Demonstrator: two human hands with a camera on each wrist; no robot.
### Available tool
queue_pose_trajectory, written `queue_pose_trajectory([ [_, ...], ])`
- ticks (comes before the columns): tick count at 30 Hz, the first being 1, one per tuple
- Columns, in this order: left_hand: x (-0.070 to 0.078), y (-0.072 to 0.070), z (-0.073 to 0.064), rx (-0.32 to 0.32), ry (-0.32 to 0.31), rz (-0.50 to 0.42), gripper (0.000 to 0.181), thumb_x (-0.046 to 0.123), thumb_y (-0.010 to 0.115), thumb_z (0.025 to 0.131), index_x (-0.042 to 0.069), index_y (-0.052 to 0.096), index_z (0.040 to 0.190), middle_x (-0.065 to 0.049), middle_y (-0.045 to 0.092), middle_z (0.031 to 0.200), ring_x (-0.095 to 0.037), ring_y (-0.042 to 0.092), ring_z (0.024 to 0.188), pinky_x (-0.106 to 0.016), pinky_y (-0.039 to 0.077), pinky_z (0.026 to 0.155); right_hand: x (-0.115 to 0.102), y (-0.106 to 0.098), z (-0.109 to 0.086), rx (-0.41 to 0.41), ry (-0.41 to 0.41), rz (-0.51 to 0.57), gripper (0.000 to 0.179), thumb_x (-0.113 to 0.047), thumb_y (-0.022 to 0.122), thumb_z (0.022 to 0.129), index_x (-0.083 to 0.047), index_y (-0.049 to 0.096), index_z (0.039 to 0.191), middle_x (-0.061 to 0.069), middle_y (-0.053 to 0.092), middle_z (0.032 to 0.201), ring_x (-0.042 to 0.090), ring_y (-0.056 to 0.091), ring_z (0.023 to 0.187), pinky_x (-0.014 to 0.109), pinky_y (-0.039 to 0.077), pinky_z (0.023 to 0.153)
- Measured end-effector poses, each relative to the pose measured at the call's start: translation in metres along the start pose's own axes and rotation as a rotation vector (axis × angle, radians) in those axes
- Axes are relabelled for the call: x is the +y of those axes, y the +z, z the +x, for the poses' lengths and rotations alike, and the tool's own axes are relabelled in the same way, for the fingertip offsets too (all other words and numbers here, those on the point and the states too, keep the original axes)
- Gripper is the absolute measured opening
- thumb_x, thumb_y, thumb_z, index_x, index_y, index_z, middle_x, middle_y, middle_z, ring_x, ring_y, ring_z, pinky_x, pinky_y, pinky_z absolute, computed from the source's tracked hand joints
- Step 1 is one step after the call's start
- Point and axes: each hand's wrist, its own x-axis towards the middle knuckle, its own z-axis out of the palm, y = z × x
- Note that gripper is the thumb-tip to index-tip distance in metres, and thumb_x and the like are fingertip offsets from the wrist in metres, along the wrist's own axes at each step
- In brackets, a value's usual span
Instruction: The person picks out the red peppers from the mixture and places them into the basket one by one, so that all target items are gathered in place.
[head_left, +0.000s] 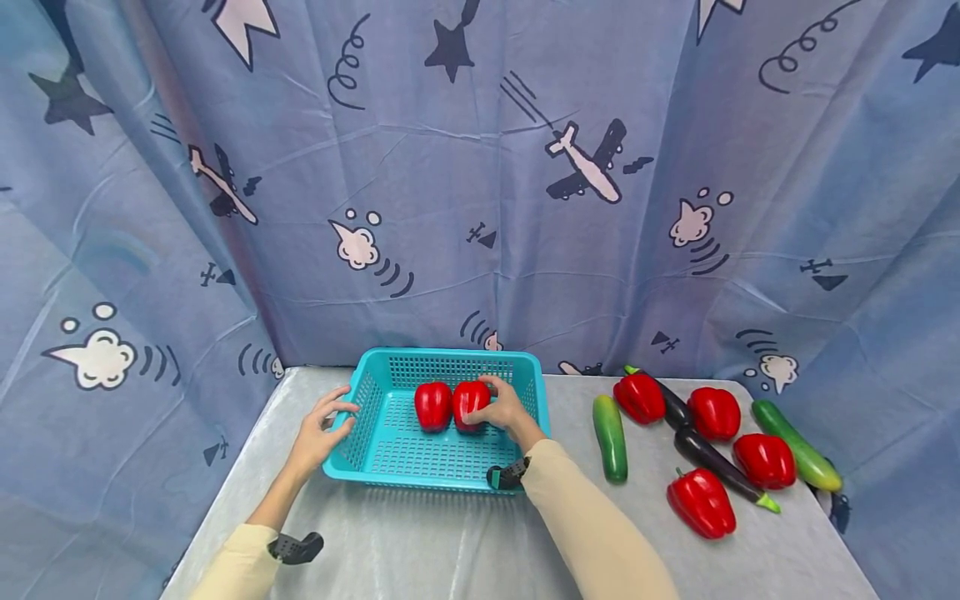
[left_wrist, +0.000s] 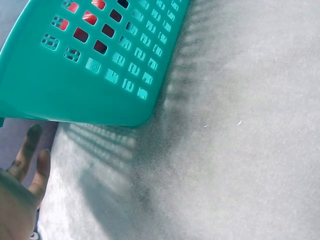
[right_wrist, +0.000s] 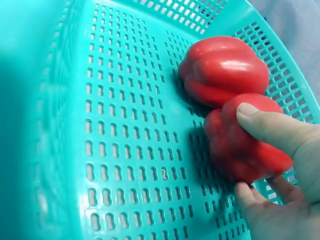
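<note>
A turquoise plastic basket (head_left: 412,481) with slotted walls stands toward the back of the table. Inside it, two red bell peppers lie side by side. My right hand (head_left: 508,410) holds the right-hand bell pepper (right_wrist: 245,142), its thumb on one side and fingers on the other. The second bell pepper (right_wrist: 225,70) sits against it on the basket floor. At the basket's left end is my left hand (head_left: 318,432), fingers spread and relaxed near the rim, holding nothing. In the left wrist view, only some fingers (left_wrist: 42,175) of that hand show beside the basket's corner.
On the table's right side lie more red bell peppers (head_left: 701,502), two dark eggplants (head_left: 716,461), a cucumber (head_left: 611,439) and another green cucumber-like vegetable (head_left: 797,444). A blue patterned curtain (head_left: 465,208) hangs right behind the table.
</note>
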Motion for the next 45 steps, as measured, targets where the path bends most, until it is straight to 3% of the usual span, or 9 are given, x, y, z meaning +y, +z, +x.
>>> queue_pose_trajectory([
  [5,0.023,0.0,0.0,-0.008,0.006,0.017,0.017,-0.013,0.064,0.093,-0.015,0.065,0.11,-0.034,0.041,0.147,-0.056,0.034,0.134,-0.072,0.034,0.094,0.0,0.0,0.002,-0.004,0.006,-0.003,0.085,0.001,0.089,0.072,-0.005,0.049,0.146,0.026,0.05,0.138,0.044,0.049,0.122,0.051,0.054,0.087],
  [9,0.029,0.0,0.0,-0.018,0.005,0.037,0.017,-0.012,0.064,0.093,-0.016,0.064,0.11,-0.036,0.041,0.146,-0.056,0.034,0.133,-0.071,0.035,0.093,-0.002,0.0,0.001,-0.005,0.012,0.0,0.086,-0.002,0.089,0.074,-0.006,0.047,0.148,0.027,0.048,0.14,0.045,0.046,0.126,0.053,0.052,0.089],
  [14,0.017,0.002,0.001,-0.007,-0.017,-0.004,0.018,-0.013,0.064,0.093,-0.014,0.066,0.111,-0.035,0.039,0.148,-0.054,0.033,0.136,-0.072,0.032,0.096,-0.008,-0.004,-0.002,-0.006,-0.01,0.001,0.085,-0.009,0.088,0.077,-0.006,0.045,0.15,0.028,0.044,0.145,0.045,0.042,0.131,0.055,0.05,0.093],
  [22,-0.012,0.001,0.002,-0.009,0.01,0.019,0.018,-0.006,0.067,0.094,-0.006,0.069,0.113,-0.027,0.042,0.15,-0.046,0.035,0.138,-0.07,0.034,0.095,-0.023,-0.011,-0.004,-0.031,-0.051,0.035,0.08,-0.018,0.086,0.082,-0.008,0.046,0.15,0.026,0.044,0.147,0.044,0.043,0.132,0.056,0.047,0.097],
  [29,-0.013,0.0,0.0,-0.016,0.002,0.019,0.018,-0.004,0.068,0.095,-0.005,0.07,0.113,-0.027,0.042,0.15,-0.046,0.035,0.139,-0.068,0.035,0.096,-0.036,-0.023,-0.009,-0.046,-0.103,0.077,0.064,-0.018,0.084,0.086,-0.002,0.054,0.141,0.024,0.047,0.145,0.041,0.043,0.134,0.056,0.046,0.097],
  [33,-0.011,0.001,-0.001,-0.009,0.002,0.022,0.018,-0.007,0.068,0.094,-0.007,0.069,0.112,-0.029,0.042,0.15,-0.046,0.035,0.138,-0.068,0.035,0.096,-0.043,-0.033,-0.014,-0.044,-0.145,0.119,0.048,-0.015,0.081,0.088,-0.001,0.061,0.13,0.022,0.057,0.134,0.038,0.053,0.123,0.052,0.049,0.094],
  [37,0.008,0.001,-0.002,-0.006,0.008,0.009,0.018,-0.012,0.066,0.093,-0.012,0.067,0.111,-0.032,0.042,0.148,-0.051,0.035,0.136,-0.069,0.034,0.094,-0.051,-0.045,-0.022,-0.076,-0.186,0.196,0.036,-0.01,0.077,0.092,-0.001,0.065,0.125,0.017,0.065,0.119,0.033,0.065,0.109,0.052,0.048,0.096],
  [40,0.013,0.001,-0.001,-0.005,0.002,0.008,0.018,-0.013,0.065,0.092,-0.013,0.067,0.111,-0.033,0.042,0.147,-0.052,0.035,0.136,-0.069,0.035,0.093,-0.055,-0.053,-0.031,-0.113,-0.21,0.239,0.033,-0.008,0.074,0.094,0.001,0.063,0.125,0.016,0.066,0.115,0.034,0.066,0.107,0.053,0.046,0.098],
  [45,-0.006,-0.001,0.001,-0.008,0.003,0.028,0.019,-0.007,0.068,0.093,-0.006,0.07,0.112,-0.028,0.043,0.149,-0.044,0.038,0.137,-0.06,0.039,0.093,-0.056,-0.067,-0.045,-0.134,-0.239,0.284,0.032,-0.008,0.069,0.098,0.006,0.061,0.126,0.019,0.067,0.115,0.03,0.067,0.105,0.05,0.048,0.097],
])
